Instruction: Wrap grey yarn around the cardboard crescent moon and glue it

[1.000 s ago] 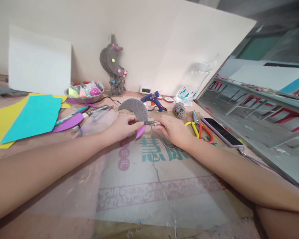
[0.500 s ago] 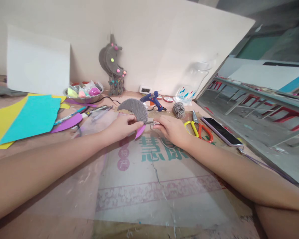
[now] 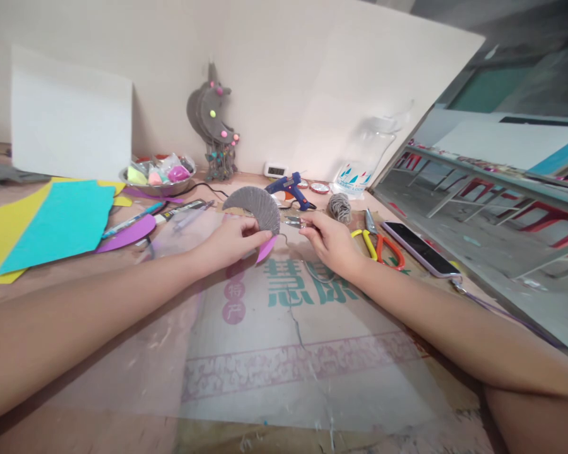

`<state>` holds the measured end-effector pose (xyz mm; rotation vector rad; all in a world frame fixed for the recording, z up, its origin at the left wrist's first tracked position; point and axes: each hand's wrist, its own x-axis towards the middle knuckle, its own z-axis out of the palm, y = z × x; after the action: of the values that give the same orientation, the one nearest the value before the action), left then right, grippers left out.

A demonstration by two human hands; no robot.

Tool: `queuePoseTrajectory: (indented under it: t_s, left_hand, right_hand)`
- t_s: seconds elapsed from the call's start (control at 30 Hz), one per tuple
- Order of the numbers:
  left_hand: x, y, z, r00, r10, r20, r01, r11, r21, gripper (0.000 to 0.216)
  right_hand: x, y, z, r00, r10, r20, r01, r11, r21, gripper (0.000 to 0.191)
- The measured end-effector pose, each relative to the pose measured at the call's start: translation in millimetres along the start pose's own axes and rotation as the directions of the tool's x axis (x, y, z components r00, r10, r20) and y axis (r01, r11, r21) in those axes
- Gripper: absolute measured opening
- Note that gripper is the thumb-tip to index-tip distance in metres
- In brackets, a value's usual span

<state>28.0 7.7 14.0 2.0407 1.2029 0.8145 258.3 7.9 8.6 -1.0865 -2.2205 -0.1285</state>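
Observation:
Low over the work sheet, my left hand (image 3: 239, 238) pinches a crescent (image 3: 255, 203) wrapped in grey yarn. Its lower tip (image 3: 266, 250) shows bare purple. A short grey yarn end (image 3: 284, 238) hangs free beside the crescent. To the right, my right hand (image 3: 329, 243) is closed around small metal snips (image 3: 293, 221). Their blades point left toward the crescent, apart from it and slightly spread. The handles are mostly hidden in my fingers. A ball of grey yarn (image 3: 339, 208) lies just behind my right hand.
A blue glue gun (image 3: 291, 189) lies behind the crescent. Pliers with orange and yellow handles (image 3: 390, 251) and a phone (image 3: 421, 249) are at right. Turquoise foam sheet (image 3: 61, 221), a bowl (image 3: 163, 188) and a purple piece (image 3: 130, 233) lie left. A finished-looking crescent hanging (image 3: 215, 113) stands behind.
My right hand has drawn the snips a little right, away from the crescent's tip. The blades show more spread, and a loose yarn end is visible. My left hand has stayed in place.

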Motion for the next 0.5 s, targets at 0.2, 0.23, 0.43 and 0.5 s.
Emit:
queuePoseTrajectory:
  t_s: [0.2, 0.23, 0.43, 0.5]
  left_hand:
    - [0.5, 0.8, -0.3, 1.0, -0.019, -0.002, 0.019, 1.0, -0.009, 0.032]
    - [0.3, 1.3, -0.6, 1.0, -0.022, -0.004, 0.022, 1.0, -0.012, 0.032]
    - [0.2, 0.9, -1.4, 1.0, -0.027, -0.01, 0.027, 0.999, -0.034, 0.033]
    - [0.3, 1.1, -1.3, 0.999, -0.03, -0.012, 0.029, 0.999, -0.029, 0.033]
  right_hand:
    - [0.4, -0.2, 1.1, 0.99, -0.123, 0.067, 0.132, 0.981, -0.141, 0.031]
    - [0.5, -0.6, 1.1, 0.987, -0.139, 0.076, 0.15, 0.974, -0.17, 0.033]
    - [1.4, -2.1, 0.8, 0.984, -0.148, 0.096, 0.167, 0.959, -0.23, 0.035]
    - [1.3, -2.0, 0.9, 0.983, -0.156, 0.097, 0.175, 0.955, -0.24, 0.035]
